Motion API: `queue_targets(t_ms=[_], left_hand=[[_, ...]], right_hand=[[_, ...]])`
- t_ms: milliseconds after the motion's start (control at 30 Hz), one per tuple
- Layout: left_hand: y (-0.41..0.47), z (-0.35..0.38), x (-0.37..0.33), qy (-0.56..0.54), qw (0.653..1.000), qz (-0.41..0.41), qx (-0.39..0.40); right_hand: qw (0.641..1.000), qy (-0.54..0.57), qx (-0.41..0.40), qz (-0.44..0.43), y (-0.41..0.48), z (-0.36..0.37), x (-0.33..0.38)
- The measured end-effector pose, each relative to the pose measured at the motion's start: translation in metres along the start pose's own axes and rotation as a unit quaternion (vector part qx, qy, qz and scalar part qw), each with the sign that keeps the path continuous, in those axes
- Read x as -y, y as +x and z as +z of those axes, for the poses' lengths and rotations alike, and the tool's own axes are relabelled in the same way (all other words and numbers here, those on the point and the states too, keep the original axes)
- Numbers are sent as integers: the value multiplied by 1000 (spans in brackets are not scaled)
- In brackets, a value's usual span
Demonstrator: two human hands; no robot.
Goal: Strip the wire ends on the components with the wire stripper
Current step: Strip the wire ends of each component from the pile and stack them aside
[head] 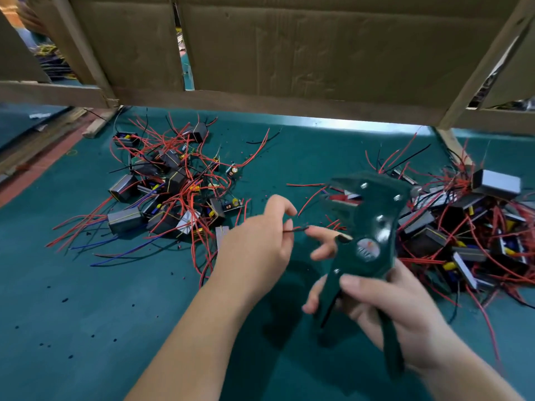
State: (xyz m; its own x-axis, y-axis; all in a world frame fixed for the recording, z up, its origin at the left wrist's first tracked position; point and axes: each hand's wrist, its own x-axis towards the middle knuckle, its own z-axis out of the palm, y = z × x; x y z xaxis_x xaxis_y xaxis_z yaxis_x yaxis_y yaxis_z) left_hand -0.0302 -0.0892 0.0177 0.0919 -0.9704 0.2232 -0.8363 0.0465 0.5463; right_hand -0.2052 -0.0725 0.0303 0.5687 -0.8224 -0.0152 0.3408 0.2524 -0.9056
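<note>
left hand (257, 241) pinches wire (296, 229) | right hand (399, 311) grips wire stripper (367, 224) handles | component piles left (170, 186), right (469, 227) on bench (86, 285) | cardboard wall (304, 53) behind

Matt dark-green painted metal with shiny bare rivets forms the wire stripper (373, 227). Smooth plastic insulation coats each wire (298, 228). Dull grey-black casings clad the components (124, 188) on a matt teal table mat (86, 299), beneath creased brown cardboard (318, 47) and rough wood framing (480, 69).
</note>
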Motion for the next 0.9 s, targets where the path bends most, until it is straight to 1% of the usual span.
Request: queue_targets(t_ms=[67, 133, 267, 367, 467, 500, 567, 633, 700, 733, 767, 900], left_hand=[[0, 6, -3, 23, 999, -16, 38], [-1, 8, -4, 43, 997, -25, 59], [-3, 10, -1, 5, 997, -24, 70], [-2, 10, -3, 29, 997, -38, 63], [-3, 11, -4, 35, 997, -34, 59], [-3, 10, -3, 19, 998, -28, 59], [-3, 6, 0, -44, 996, -7, 77], [-3, 0, -1, -139, 985, 22, 97], [-2, -5, -1, -239, 967, 28, 88], [-1, -5, -1, -268, 960, 28, 81], [0, -5, 0, -275, 958, 35, 71], [4, -7, 2, -174, 982, 72, 11]], right_hand=[[999, -48, -15, 9, -1, 5, -6], [997, -67, -27, 21, -1, 8, -7], [997, -58, -45, 5, -1, 7, -2], [999, -37, -11, 7, -2, 5, 1], [995, -96, 3, 40, -2, 3, 3], [995, -96, 0, 41, -2, 2, 2], [998, -35, -23, 38, 0, 0, 1], [998, 43, -34, 28, 3, -2, 2], [995, 98, -24, 26, 4, -3, 6], [993, 115, -20, 26, 5, -4, 8], [992, 125, -18, 29, 5, -4, 10], [993, 117, -10, 30, 4, -4, 11]])
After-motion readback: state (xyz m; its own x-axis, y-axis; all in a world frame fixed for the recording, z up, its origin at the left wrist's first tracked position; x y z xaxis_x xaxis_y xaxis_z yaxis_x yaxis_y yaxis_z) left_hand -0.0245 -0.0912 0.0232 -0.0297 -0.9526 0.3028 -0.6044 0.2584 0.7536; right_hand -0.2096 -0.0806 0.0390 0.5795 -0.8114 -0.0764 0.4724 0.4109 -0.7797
